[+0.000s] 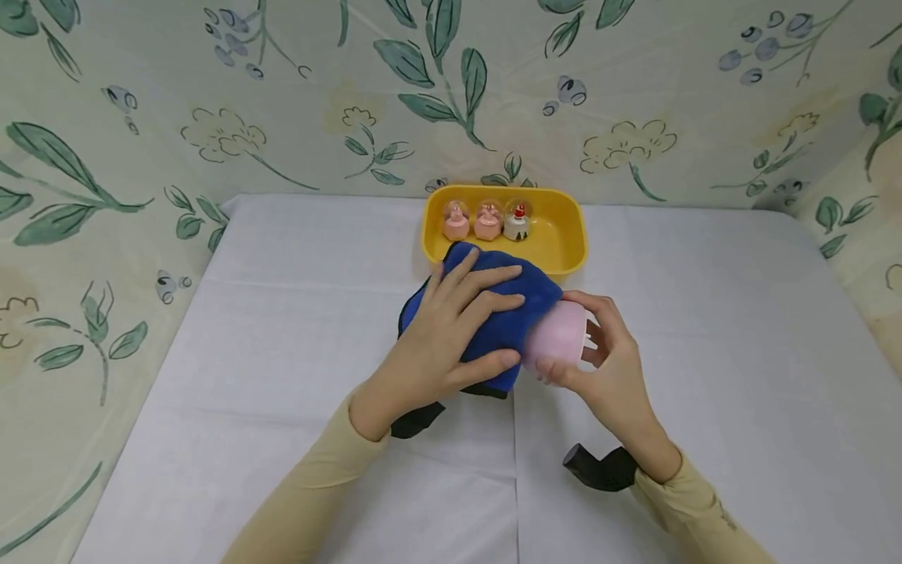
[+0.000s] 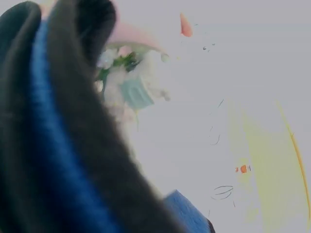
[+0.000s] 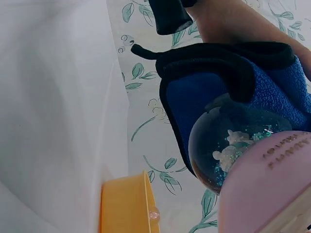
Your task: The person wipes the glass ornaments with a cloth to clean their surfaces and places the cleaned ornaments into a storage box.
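A snow globe with a pink base is held up over the white-covered table. My right hand grips that base from the right, thumb at the near side and fingers beyond. My left hand cups a blue cloth with black edging over the globe's other end, its fingers spread across the top. In the right wrist view the clear dome shows pale figures and glitter inside, partly wrapped by the cloth. Dark lettering runs along the base. Cloth folds fill much of the left wrist view.
Behind the hands a yellow tray stands at the table's back edge. Two pink figurines and a white one with a red top sit in its left part. A leaf-patterned curtain hangs behind the table.
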`<state>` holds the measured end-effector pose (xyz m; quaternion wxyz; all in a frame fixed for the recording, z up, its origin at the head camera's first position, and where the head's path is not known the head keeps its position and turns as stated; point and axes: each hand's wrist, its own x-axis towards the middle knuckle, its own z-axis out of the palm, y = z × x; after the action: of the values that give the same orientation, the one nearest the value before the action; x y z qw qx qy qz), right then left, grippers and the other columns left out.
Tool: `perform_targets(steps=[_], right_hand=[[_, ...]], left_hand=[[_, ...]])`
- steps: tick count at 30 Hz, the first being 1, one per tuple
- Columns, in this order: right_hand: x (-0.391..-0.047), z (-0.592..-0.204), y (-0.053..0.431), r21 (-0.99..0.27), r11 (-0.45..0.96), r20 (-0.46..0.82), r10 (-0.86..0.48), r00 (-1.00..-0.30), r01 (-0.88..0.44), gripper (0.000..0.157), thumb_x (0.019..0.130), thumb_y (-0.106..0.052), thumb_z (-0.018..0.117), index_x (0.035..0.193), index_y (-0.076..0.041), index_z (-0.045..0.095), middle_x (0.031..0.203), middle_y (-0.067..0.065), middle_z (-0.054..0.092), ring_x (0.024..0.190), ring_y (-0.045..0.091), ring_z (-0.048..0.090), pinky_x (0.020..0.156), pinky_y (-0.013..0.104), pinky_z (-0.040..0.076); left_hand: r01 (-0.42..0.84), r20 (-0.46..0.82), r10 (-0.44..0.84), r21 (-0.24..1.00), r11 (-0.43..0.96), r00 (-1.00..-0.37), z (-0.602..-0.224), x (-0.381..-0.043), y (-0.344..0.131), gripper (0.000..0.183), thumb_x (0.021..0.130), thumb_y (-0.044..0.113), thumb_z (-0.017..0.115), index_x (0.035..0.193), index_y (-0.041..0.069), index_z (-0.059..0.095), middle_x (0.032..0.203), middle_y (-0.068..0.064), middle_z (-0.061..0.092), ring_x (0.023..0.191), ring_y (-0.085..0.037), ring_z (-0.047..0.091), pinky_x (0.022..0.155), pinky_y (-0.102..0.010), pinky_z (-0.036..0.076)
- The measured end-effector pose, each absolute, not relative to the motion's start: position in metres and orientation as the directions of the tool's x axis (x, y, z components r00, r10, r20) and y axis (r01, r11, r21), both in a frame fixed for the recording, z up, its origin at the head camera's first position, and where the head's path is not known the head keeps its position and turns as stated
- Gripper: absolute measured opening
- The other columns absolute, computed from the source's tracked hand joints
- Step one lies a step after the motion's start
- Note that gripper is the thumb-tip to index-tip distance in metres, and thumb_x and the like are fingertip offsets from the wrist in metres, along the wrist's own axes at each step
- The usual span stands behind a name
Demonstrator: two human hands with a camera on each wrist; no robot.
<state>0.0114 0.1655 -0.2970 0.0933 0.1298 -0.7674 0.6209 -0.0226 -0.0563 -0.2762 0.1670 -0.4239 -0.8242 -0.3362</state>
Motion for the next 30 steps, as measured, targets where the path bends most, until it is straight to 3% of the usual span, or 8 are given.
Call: perform_targets(steps=[3,5,9,12,19,25,28,30], right_hand=[[0.011,-0.296,0.165,-0.932,0.175,0.313,-0.049,-0.948,-0.317,0.067,0.067,0.01,0.069,0.13,-0.001,0.05,0.123,0.007,0.049,0.099,0.026,0.055,0.073,0.021,0.053],[0.011,-0.294,0.165,-0.928,0.168,0.33,-0.043,-0.943,-0.333,0.067,0.066,0.009,0.069,0.13,-0.001,0.051,0.122,0.008,0.049,0.099,0.026,0.055,0.073,0.021,0.053],[0.01,-0.292,0.164,-0.911,0.173,0.371,-0.057,-0.927,-0.375,0.067,0.066,0.007,0.07,0.13,0.0,0.051,0.121,0.008,0.049,0.099,0.026,0.055,0.074,0.02,0.052],[0.009,-0.293,0.163,-0.895,0.183,0.402,-0.062,-0.913,-0.407,0.067,0.065,0.006,0.071,0.129,0.001,0.052,0.119,0.007,0.05,0.098,0.024,0.056,0.073,0.019,0.052],[0.01,-0.295,0.16,-0.889,0.235,0.392,-0.055,-0.918,-0.393,0.067,0.068,0.005,0.072,0.131,-0.003,0.052,0.119,0.001,0.051,0.096,0.021,0.057,0.071,0.019,0.053],[0.009,-0.294,0.165,-0.838,0.221,0.451,-0.237,-0.861,-0.5,0.085,0.067,0.009,0.076,0.142,-0.004,0.039,0.14,0.008,0.041,0.11,0.024,0.052,0.078,0.022,0.052],[0.005,-0.293,0.17,-0.769,0.211,0.53,-0.317,-0.786,-0.604,0.086,0.072,-0.014,0.085,0.141,0.003,0.037,0.141,0.014,0.039,0.111,0.023,0.052,0.075,0.022,0.053],[0.002,-0.294,0.172,-0.722,0.225,0.579,-0.319,-0.75,-0.654,0.087,0.073,-0.033,0.083,0.136,0.007,0.039,0.137,0.016,0.042,0.108,0.019,0.055,0.07,0.021,0.054]], left_hand=[[0.759,0.482,0.597,0.511,0.403,-0.641,-0.273,-0.025,-0.062,0.061,0.098,0.06,0.023,0.13,0.022,0.057,0.155,-0.001,0.022,0.143,-0.033,0.004,0.105,-0.068,0.004],[0.71,0.416,0.615,0.599,0.37,-0.67,-0.272,-0.027,-0.064,0.056,0.098,0.06,0.027,0.133,0.027,0.056,0.158,0.003,0.009,0.143,-0.029,0.002,0.106,-0.066,0.012],[0.599,0.297,0.647,0.737,0.311,-0.702,-0.272,-0.028,-0.066,0.042,0.096,0.046,0.05,0.135,0.029,0.052,0.158,0.007,-0.006,0.14,-0.024,0.012,0.103,-0.052,0.034],[0.585,0.283,0.646,0.747,0.316,-0.709,-0.274,-0.027,-0.065,0.043,0.093,0.032,0.062,0.135,0.03,0.052,0.157,0.005,-0.004,0.138,-0.027,0.018,0.101,-0.05,0.038],[0.615,0.359,0.598,0.729,0.3,-0.717,-0.281,-0.025,-0.06,0.046,0.087,0.027,0.071,0.131,0.025,0.055,0.155,-0.003,0.013,0.136,-0.025,0.024,0.1,-0.05,0.039],[0.513,0.332,0.509,0.814,0.271,-0.794,-0.282,-0.028,-0.062,0.05,0.083,0.028,0.072,0.129,0.025,0.056,0.147,0.0,0.027,0.129,-0.025,0.033,0.093,-0.05,0.045],[0.482,0.323,0.488,0.842,0.242,-0.811,-0.281,-0.03,-0.064,0.051,0.081,0.027,0.071,0.13,0.024,0.055,0.144,0.001,0.03,0.125,-0.025,0.036,0.092,-0.049,0.045],[0.473,0.316,0.495,0.85,0.23,-0.809,-0.28,-0.03,-0.065,0.052,0.081,0.027,0.071,0.131,0.024,0.055,0.144,0.001,0.029,0.126,-0.025,0.036,0.093,-0.049,0.045]])
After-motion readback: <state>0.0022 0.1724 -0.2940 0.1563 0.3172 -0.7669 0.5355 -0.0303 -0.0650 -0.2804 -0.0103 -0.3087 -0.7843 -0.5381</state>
